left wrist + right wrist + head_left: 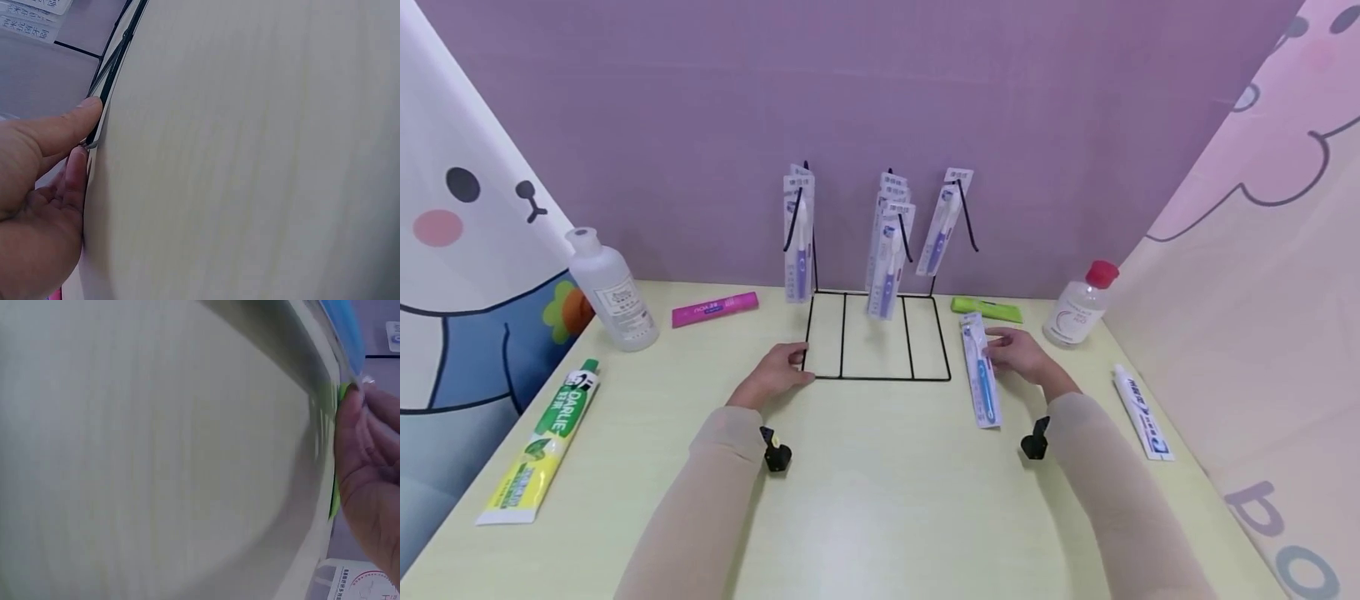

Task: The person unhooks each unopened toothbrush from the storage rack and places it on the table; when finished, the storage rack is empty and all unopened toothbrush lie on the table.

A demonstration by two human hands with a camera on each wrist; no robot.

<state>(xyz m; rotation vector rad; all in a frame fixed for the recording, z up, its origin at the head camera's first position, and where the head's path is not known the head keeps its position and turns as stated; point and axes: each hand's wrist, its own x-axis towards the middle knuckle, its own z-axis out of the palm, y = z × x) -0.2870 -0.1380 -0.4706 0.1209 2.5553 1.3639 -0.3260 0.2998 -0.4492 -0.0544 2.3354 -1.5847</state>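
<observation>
A packaged blue toothbrush (979, 375) is pinched at its right edge by my right hand (1021, 354), just above the table. In the right wrist view the thumb and fingers (353, 434) meet at the pack's edge. My left hand (777, 372) holds the front left corner of a black wire display rack (880, 379). The left wrist view shows thumb and fingers (72, 122) on either side of that corner. From the rack's hooks hang purple toothbrush packs: some on the left hook (800, 242), several in the middle (891, 267), one on the right (943, 225).
On the left are a white bottle (617, 292), a pink tube (715, 309) and a yellow-green toothpaste tube (546, 446). To the right lie a green tube (987, 311), a red-capped clear bottle (1081, 306) and a white tube (1142, 414). A purple backdrop (880, 92) stands behind.
</observation>
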